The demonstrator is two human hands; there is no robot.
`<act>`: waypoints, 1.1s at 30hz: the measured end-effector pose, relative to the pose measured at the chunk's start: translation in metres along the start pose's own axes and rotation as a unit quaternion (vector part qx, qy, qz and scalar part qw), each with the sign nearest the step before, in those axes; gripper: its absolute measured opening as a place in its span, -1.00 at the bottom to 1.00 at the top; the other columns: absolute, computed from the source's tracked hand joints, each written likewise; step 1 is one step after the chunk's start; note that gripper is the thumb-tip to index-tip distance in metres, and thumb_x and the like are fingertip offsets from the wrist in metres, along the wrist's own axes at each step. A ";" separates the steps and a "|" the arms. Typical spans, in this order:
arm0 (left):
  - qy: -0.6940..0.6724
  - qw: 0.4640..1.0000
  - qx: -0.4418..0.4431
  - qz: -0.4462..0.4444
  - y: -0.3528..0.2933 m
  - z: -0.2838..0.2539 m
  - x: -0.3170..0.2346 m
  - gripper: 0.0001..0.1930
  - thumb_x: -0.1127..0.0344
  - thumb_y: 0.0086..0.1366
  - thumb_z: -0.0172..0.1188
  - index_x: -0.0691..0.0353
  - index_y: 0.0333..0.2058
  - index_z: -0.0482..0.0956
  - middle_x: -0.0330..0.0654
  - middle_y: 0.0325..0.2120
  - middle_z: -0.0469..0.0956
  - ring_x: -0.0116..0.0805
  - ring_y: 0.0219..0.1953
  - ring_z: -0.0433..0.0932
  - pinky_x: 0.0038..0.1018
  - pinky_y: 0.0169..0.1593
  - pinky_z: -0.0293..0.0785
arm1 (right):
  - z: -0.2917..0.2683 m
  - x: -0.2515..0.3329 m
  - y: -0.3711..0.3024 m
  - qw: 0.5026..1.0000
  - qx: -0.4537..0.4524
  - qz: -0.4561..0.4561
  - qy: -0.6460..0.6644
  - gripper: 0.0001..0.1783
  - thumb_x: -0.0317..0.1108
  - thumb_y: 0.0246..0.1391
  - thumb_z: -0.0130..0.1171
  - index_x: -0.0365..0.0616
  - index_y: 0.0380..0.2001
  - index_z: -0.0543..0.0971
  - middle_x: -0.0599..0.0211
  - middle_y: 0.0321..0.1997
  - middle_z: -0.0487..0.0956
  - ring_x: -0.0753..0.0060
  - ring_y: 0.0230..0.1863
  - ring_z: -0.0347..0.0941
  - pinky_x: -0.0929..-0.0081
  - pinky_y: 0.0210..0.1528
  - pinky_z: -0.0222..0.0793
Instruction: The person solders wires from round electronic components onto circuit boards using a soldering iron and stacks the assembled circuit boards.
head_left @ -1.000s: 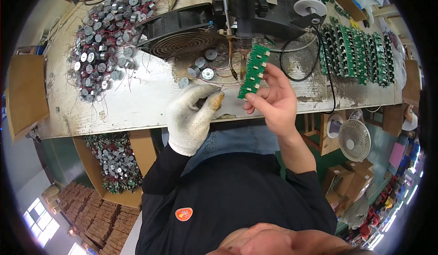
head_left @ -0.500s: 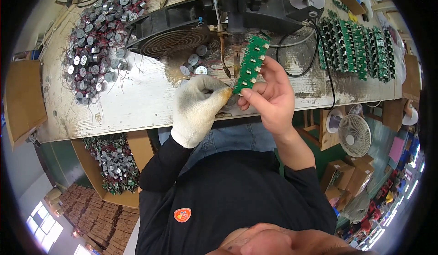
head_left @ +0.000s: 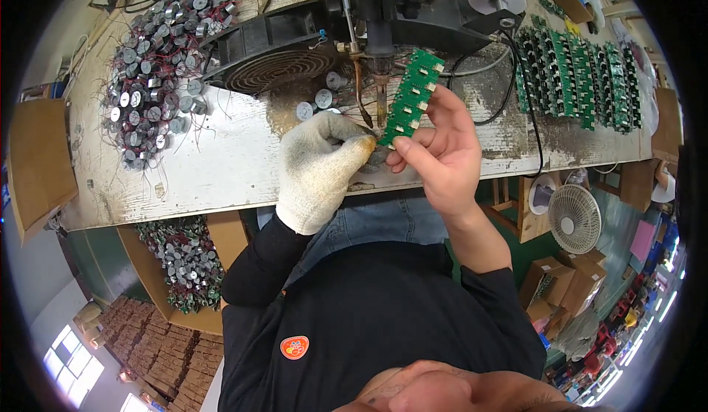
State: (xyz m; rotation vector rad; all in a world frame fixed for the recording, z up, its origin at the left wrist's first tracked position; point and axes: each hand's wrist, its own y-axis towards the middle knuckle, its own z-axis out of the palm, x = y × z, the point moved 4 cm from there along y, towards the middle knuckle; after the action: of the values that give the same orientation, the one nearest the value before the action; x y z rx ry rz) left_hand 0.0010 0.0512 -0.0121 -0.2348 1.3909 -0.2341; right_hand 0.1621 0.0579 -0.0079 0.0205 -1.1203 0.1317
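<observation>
A long green circuit board [head_left: 410, 99] with several small white connectors along one edge stands tilted in my bare right hand [head_left: 448, 150], pinched between thumb and fingers. Beside its lower end is my left hand [head_left: 322, 163] in a white knit glove, stained at the fingertips. Thumb and forefinger of that hand press together; whatever they hold is too small or hidden to make out. Just above the fingertips, a vertical soldering iron [head_left: 381, 96] points down, with a thin bent metal tube [head_left: 360, 91] to its left. Several round silver parts [head_left: 323, 99] lie behind the glove.
A pile of round silver parts with red wires [head_left: 151, 73] covers the table's left. Black fans [head_left: 276, 62] flank the iron stand. A solder spool [head_left: 495, 1] sits behind. Rows of green boards [head_left: 575, 77] fill the right. An open carton [head_left: 173, 316] holds more parts below left.
My right hand and the circuit board have shifted slightly to the right. The gloved left hand stays nearly in place, still pinched. The round parts behind it have shifted a little.
</observation>
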 end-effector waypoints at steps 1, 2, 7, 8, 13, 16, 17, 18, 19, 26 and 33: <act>0.000 1.000 -0.001 -0.001 0.000 0.000 0.000 -0.85 0.42 0.15 0.21 0.43 -0.43 0.52 -0.18 -0.52 0.55 -0.56 -0.49 0.49 -0.60 -0.42 0.44 | 0.000 0.000 0.001 1.000 -0.001 0.001 0.001 -0.31 -0.77 -0.03 0.07 -0.30 0.19 0.13 0.06 0.06 0.36 0.43 -0.37 0.56 0.61 -0.43 0.53; -0.005 1.000 -0.004 -0.011 0.000 0.000 0.000 -0.85 0.42 0.15 0.21 0.43 -0.43 0.52 -0.19 -0.52 0.55 -0.56 -0.49 0.49 -0.60 -0.41 0.44 | 0.000 0.000 0.002 1.000 -0.001 0.002 0.000 -0.31 -0.77 -0.03 0.07 -0.30 0.19 0.13 0.06 0.06 0.36 0.43 -0.37 0.56 0.61 -0.43 0.53; -0.014 0.999 -0.009 -0.032 -0.002 0.002 -0.002 -0.85 0.42 0.15 0.21 0.42 -0.43 0.52 -0.19 -0.52 0.55 -0.55 -0.48 0.49 -0.60 -0.39 0.46 | -0.001 0.001 0.000 1.000 0.004 -0.006 -0.013 -0.31 -0.76 -0.04 0.09 -0.31 0.19 0.13 0.07 0.06 0.36 0.43 -0.38 0.56 0.61 -0.43 0.53; -0.034 0.999 -0.003 -0.040 -0.002 0.002 0.001 -0.85 0.42 0.15 0.21 0.43 -0.42 0.52 -0.18 -0.52 0.55 -0.55 -0.47 0.50 -0.60 -0.39 0.46 | -0.001 0.000 -0.001 1.000 0.004 -0.006 -0.013 -0.31 -0.76 -0.04 0.09 -0.31 0.19 0.13 0.07 0.06 0.36 0.43 -0.38 0.56 0.61 -0.43 0.53; -0.034 0.999 -0.009 -0.033 -0.003 -0.001 0.008 -0.85 0.42 0.14 0.22 0.43 -0.42 0.53 -0.18 -0.51 0.55 -0.55 -0.46 0.50 -0.60 -0.38 0.45 | -0.001 -0.002 -0.003 1.000 0.000 -0.003 -0.022 -0.31 -0.76 -0.04 0.10 -0.31 0.18 0.14 0.06 0.06 0.36 0.42 -0.38 0.56 0.61 -0.44 0.53; 0.018 0.999 -0.010 -0.039 -0.001 -0.003 0.008 -0.85 0.41 0.10 0.23 0.42 -0.44 0.54 -0.19 -0.51 0.55 -0.55 -0.45 0.50 -0.59 -0.38 0.45 | -0.001 -0.002 -0.003 1.000 -0.004 0.000 -0.019 -0.31 -0.75 -0.04 0.10 -0.31 0.18 0.14 0.05 0.06 0.36 0.41 -0.38 0.56 0.60 -0.44 0.53; 0.001 0.999 -0.004 -0.036 -0.001 -0.002 0.008 -0.84 0.40 0.09 0.23 0.42 -0.44 0.55 -0.19 -0.51 0.55 -0.54 -0.45 0.50 -0.58 -0.38 0.45 | -0.001 -0.002 -0.003 1.000 -0.003 0.000 -0.019 -0.31 -0.75 -0.04 0.10 -0.31 0.18 0.14 0.05 0.06 0.36 0.41 -0.38 0.56 0.60 -0.44 0.53; -0.017 0.999 0.001 -0.032 -0.001 -0.002 0.007 -0.84 0.40 0.08 0.24 0.41 -0.45 0.55 -0.20 -0.51 0.54 -0.54 -0.45 0.50 -0.58 -0.38 0.44 | -0.001 -0.003 -0.003 1.000 -0.001 0.003 -0.016 -0.31 -0.75 -0.04 0.10 -0.31 0.18 0.14 0.05 0.06 0.36 0.41 -0.38 0.56 0.60 -0.44 0.53; -0.017 0.999 0.001 -0.032 -0.001 -0.002 0.007 -0.84 0.40 0.08 0.24 0.41 -0.45 0.55 -0.20 -0.51 0.54 -0.54 -0.45 0.50 -0.58 -0.38 0.44 | -0.002 -0.004 -0.003 1.000 0.001 0.006 -0.012 -0.31 -0.75 -0.04 0.10 -0.31 0.18 0.14 0.04 0.05 0.36 0.41 -0.38 0.56 0.60 -0.44 0.54; 0.007 0.999 0.025 -0.044 0.000 -0.002 0.001 -0.85 0.41 0.08 0.23 0.42 -0.45 0.54 -0.20 -0.51 0.54 -0.55 -0.48 0.49 -0.60 -0.41 0.45 | -0.002 -0.004 -0.004 1.000 -0.001 0.018 -0.007 -0.31 -0.76 -0.04 0.10 -0.31 0.18 0.14 0.03 0.05 0.36 0.41 -0.38 0.57 0.60 -0.44 0.54; -0.006 0.999 0.033 -0.037 0.002 -0.002 0.003 -0.87 0.42 0.09 0.21 0.40 -0.44 0.53 -0.24 -0.56 0.53 -0.58 -0.51 0.47 -0.62 -0.45 0.43 | -0.001 -0.003 -0.003 1.000 0.001 0.013 -0.007 -0.32 -0.76 -0.04 0.08 -0.31 0.18 0.15 0.03 0.05 0.37 0.42 -0.38 0.57 0.61 -0.44 0.55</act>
State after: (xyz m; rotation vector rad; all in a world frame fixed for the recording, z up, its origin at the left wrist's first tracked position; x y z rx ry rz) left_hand -0.0008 0.0523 -0.0156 -0.2323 1.3622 -0.3394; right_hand 0.1622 0.0547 -0.0115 0.0085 -1.1351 0.1549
